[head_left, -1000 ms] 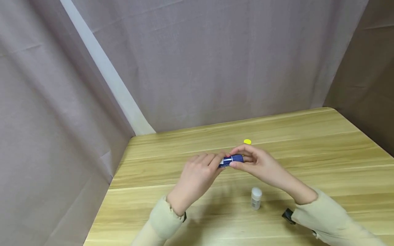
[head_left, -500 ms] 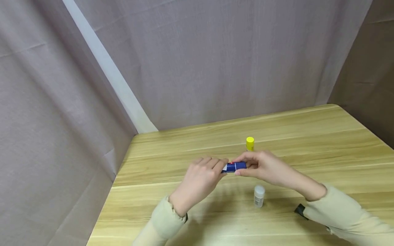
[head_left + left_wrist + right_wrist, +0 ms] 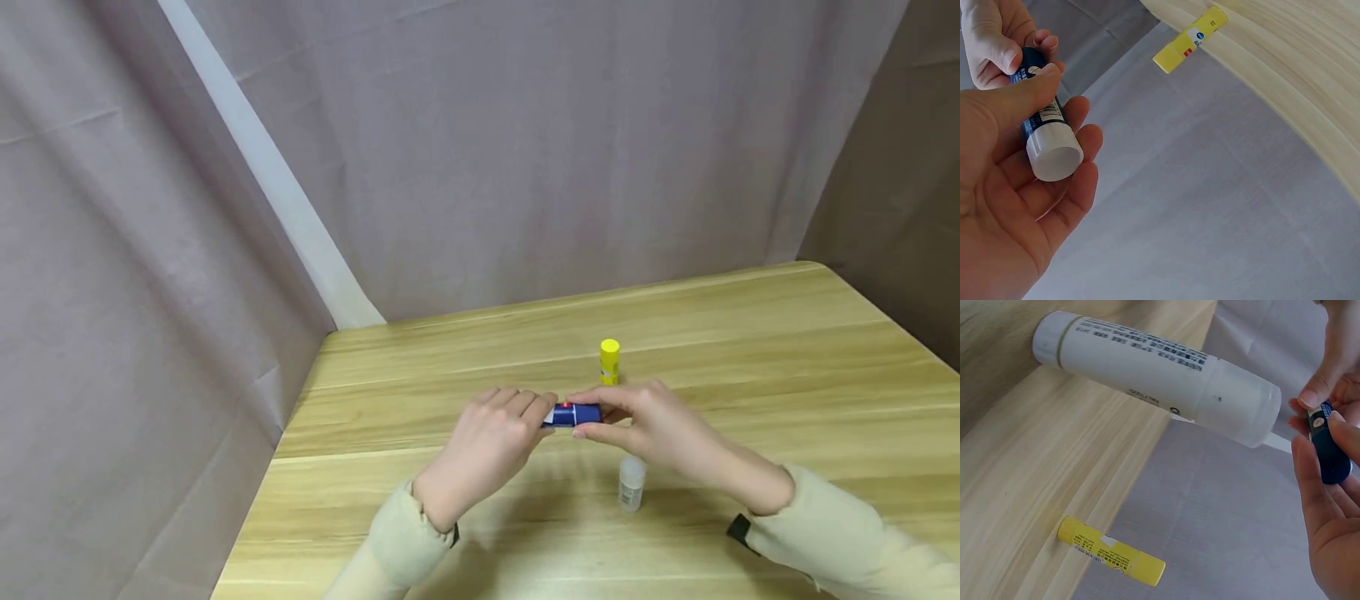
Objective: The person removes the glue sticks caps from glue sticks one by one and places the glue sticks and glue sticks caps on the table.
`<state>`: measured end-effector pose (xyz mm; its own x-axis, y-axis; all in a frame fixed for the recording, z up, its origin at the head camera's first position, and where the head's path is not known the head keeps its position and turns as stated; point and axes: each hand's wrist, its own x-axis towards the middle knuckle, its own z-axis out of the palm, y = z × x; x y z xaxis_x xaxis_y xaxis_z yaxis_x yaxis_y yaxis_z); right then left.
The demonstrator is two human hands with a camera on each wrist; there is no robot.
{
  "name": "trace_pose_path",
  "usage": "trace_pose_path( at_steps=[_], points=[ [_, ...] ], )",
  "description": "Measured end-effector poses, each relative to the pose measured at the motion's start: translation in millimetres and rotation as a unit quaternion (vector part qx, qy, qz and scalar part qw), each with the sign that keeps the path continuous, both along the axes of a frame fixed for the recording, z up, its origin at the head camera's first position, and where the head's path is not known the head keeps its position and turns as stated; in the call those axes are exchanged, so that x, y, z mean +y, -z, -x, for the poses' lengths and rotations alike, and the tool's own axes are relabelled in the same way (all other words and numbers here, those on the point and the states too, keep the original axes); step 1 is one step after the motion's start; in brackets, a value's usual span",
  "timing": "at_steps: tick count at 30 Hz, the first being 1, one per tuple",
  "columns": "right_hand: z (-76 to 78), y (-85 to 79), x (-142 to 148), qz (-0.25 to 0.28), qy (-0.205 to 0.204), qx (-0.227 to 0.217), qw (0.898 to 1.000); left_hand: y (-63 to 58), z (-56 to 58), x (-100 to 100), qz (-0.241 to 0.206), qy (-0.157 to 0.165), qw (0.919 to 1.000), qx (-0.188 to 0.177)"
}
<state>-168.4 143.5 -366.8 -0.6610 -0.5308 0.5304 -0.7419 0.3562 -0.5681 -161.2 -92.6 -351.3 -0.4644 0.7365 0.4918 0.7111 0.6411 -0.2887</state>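
A dark blue glue stick [image 3: 564,415] with a white end is held sideways above the table between both hands. My left hand [image 3: 491,442] grips its body; in the left wrist view the thumb lies over the label, and the white base [image 3: 1054,153] faces the camera. On the blue cap end, my right hand [image 3: 667,429] pinches with thumb and fingers. The cap looks seated on the body. Beyond the right hand stands a yellow glue stick [image 3: 610,362], upright. Nearer, below the right hand, a whitish glue stick [image 3: 632,483] with a translucent cap stands upright.
The wood-grain table [image 3: 360,500] has its far edge against a grey curtain [image 3: 480,167]. A brown panel [image 3: 900,200] borders the right side. Dark straps [image 3: 740,532] show at the sleeve cuffs.
Both hands, with the blue glue stick between them, have come slightly lower in the head view. More of the yellow glue stick shows behind the right hand. Both grips look the same.
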Motion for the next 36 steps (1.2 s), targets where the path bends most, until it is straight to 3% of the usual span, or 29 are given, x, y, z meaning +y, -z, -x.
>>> trace_pose_path(
  at_steps=[9,14,18,22,28,36],
  points=[
    [-2.3,3.2,-1,-0.007,-0.023,0.068,0.997,3.9,-5.1,-5,0.009,0.002,1.0,0.0],
    [-2.8,0.9,0,-0.016,-0.033,0.072,0.997,4.0,-7.3,-5,0.006,0.006,1.0,0.003],
    [-4.0,-4.3,2,-0.087,-0.038,0.043,0.995,7.7,-10.1,-5,0.007,0.017,0.9998,0.005],
    [-4.5,-8.6,2,-0.184,-0.042,0.003,0.982,14.2,-13.1,-3,0.009,0.028,0.9996,0.007],
    [-6.7,-10.7,0,-0.238,-0.014,0.018,0.971,18.4,-13.2,-1,0.001,0.021,0.9996,-0.016],
    [-9.4,-7.5,-4,-0.231,0.039,0.06,0.97,17.1,-9.1,-2,-0.022,0.023,0.9976,-0.062]
  ],
)
